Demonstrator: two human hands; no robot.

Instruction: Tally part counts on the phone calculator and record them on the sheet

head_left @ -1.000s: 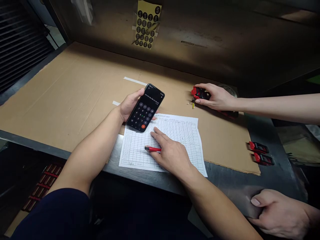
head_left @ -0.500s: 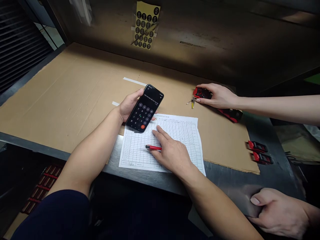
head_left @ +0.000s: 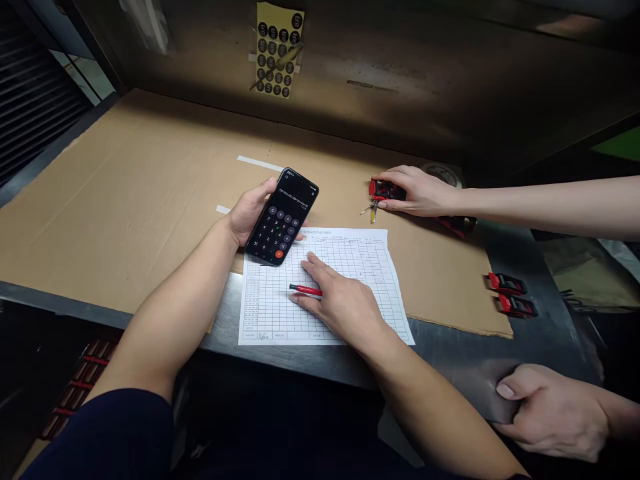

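Observation:
My left hand grips a black phone with a calculator on its screen, held just above the top left corner of a printed grid sheet. My right hand lies on that sheet with its fingers stretched out, and a red pen sits tucked under the fingers.
The sheet lies on brown cardboard over a metal bench. Another person's hand rests on a red and black part at the right; their other hand is at the lower right. Two red parts lie near the right edge. A yellow sticker sheet hangs on the back wall.
The view has shifted slightly, so everything sits a little further left. The other person's hand slid the red part a bit to the left. My hands keep their pose.

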